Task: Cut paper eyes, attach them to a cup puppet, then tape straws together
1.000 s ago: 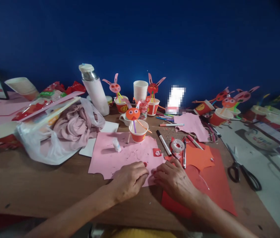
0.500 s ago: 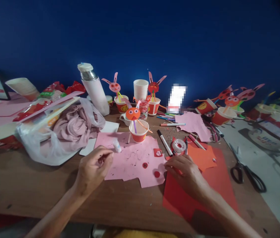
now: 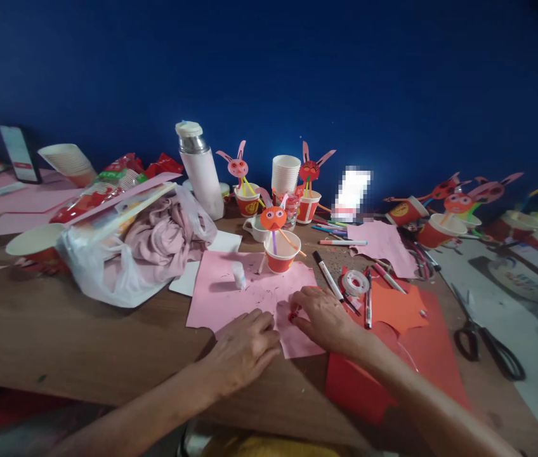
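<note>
My right hand (image 3: 321,317) reaches over the pink paper (image 3: 212,298), its thumb and fingertips closed at a small red paper piece (image 3: 292,316) with a dark mark. My left hand (image 3: 247,346) lies palm down on the near edge of the same sheet, fingers stretched toward the right hand. Nothing shows in it. Behind the hands stands a red paper cup (image 3: 282,262) holding an orange paper face (image 3: 273,218) on coloured stems. A small glue bottle (image 3: 239,277) stands on the pink paper. The right hand covers part of the sheet.
To the right lie a black marker (image 3: 328,276), a tape roll (image 3: 356,282), red paper (image 3: 431,355) and black-handled scissors (image 3: 488,339). A plastic bag (image 3: 102,282) with cloth sits left, near a white flask (image 3: 201,178). More decorated cups (image 3: 308,208) line the back.
My right hand has moved left from the red paper onto the small red piece. My left hand has come right and down onto the pink sheet. The view has shifted slightly left.
</note>
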Demonstrator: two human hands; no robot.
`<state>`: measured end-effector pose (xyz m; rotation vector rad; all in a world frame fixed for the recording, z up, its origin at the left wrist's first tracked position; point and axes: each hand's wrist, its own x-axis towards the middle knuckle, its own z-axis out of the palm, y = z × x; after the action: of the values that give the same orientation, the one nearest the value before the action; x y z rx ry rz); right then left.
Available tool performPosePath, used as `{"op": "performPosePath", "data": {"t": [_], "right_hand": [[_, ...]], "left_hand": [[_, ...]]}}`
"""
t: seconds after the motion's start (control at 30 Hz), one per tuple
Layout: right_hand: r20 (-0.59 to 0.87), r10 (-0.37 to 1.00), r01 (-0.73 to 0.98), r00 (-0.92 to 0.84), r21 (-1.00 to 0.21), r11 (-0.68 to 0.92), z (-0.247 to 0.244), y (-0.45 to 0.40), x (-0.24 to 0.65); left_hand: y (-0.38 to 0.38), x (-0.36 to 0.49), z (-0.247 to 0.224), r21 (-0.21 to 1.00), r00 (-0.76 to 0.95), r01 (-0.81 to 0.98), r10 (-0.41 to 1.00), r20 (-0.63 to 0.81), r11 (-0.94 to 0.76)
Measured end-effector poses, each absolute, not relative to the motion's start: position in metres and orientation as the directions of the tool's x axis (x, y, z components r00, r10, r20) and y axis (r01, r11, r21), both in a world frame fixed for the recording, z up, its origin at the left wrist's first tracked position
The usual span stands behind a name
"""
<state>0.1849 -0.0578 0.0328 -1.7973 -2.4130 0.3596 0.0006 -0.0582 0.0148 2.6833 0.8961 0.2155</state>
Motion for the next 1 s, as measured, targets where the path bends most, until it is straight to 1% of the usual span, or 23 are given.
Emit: {"op": "performPosePath", "data": {"t": [0.17, 0.23, 0.3, 0.4, 0.43, 0.5, 0.57, 0.67, 0.8, 0.9, 1.0], "right_hand": [[0.002, 0.958, 0.929, -0.287, -0.244, 0.279, 0.026, -0.063, 0.183], [0.031, 0.957, 0.931, -0.287, -0.224, 0.286, 0.022, -0.07, 0.182], [0.049, 0.943, 0.919, -0.328, -0.215, 0.331, 0.02, -0.077, 0.183], [0.119, 0.897, 0.854, -0.425, -0.276, 0.441, 0.021, -0.085, 0.19], [0.166, 0.885, 0.829, -0.434, -0.31, 0.465, 0.022, -0.086, 0.194], [0.268, 0.883, 0.803, -0.384, -0.376, 0.463, 0.025, -0.084, 0.204], [0.323, 0.898, 0.803, -0.3, -0.422, 0.42, 0.026, -0.08, 0.213], [0.296, 0.922, 0.806, -0.25, -0.464, 0.368, 0.026, -0.078, 0.22], [0.248, 0.927, 0.782, -0.282, -0.5, 0.371, 0.024, -0.082, 0.219], [0.237, 0.933, 0.777, -0.271, -0.519, 0.357, 0.031, -0.086, 0.219], [0.2, 0.953, 0.746, -0.228, -0.593, 0.303, 0.043, -0.087, 0.219]], "left_hand": [[-0.057, 0.001, 0.015, 0.39, 0.805, 0.518, 0.589, 0.079, -0.761], [-0.055, -0.002, 0.016, 0.453, 0.792, 0.493, 0.599, 0.119, -0.742], [-0.051, -0.009, 0.017, 0.54, 0.749, 0.463, 0.636, 0.187, -0.703], [-0.039, -0.026, 0.02, 0.631, 0.6, 0.437, 0.73, 0.327, -0.641], [-0.034, -0.031, 0.021, 0.645, 0.528, 0.449, 0.766, 0.367, -0.619], [-0.023, -0.04, 0.023, 0.666, 0.347, 0.516, 0.843, 0.411, -0.538], [-0.013, -0.042, 0.024, 0.702, 0.226, 0.564, 0.899, 0.376, -0.436], [-0.001, -0.035, 0.022, 0.749, 0.168, 0.576, 0.944, 0.285, -0.328], [0.01, -0.021, 0.017, 0.813, 0.194, 0.525, 0.965, 0.174, -0.252], [0.01, -0.017, 0.018, 0.854, 0.209, 0.469, 0.967, 0.143, -0.228], [-0.001, -0.013, 0.027, 0.905, 0.276, 0.387, 0.959, 0.065, -0.173]]}}
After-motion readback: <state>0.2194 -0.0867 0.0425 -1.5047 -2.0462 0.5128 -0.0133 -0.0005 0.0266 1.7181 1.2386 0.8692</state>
